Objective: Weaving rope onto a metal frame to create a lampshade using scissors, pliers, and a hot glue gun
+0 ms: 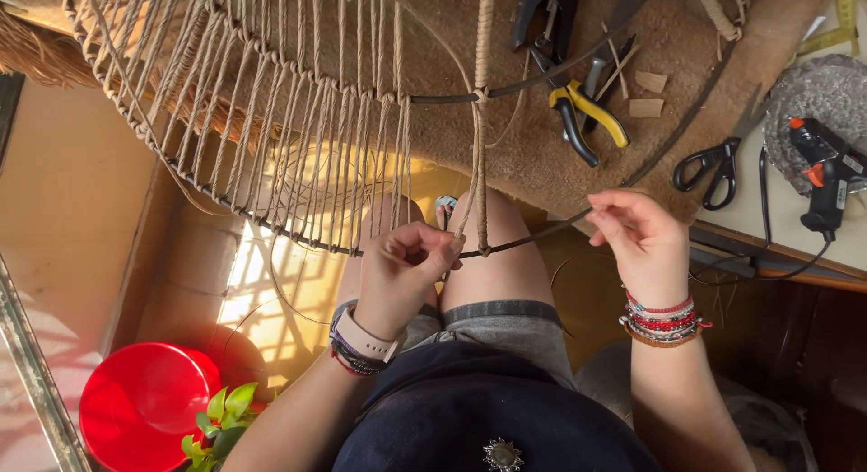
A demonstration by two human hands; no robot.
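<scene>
Jute cord (480,178) runs taut down to the wire frame (533,240) over our knees. Our left hand (402,273) pinches it shut at the rim; our right hand (637,233) pinches the loose strand. Slack could loosen the knot, we judge.

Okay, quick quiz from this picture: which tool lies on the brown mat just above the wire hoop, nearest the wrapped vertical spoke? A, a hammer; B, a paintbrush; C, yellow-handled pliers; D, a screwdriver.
C: the yellow-handled pliers lie on the brown mat just right of the cord-wrapped spoke, above the wire hoop where the left hand pinches cord; the right hand is raised beside it.
</scene>
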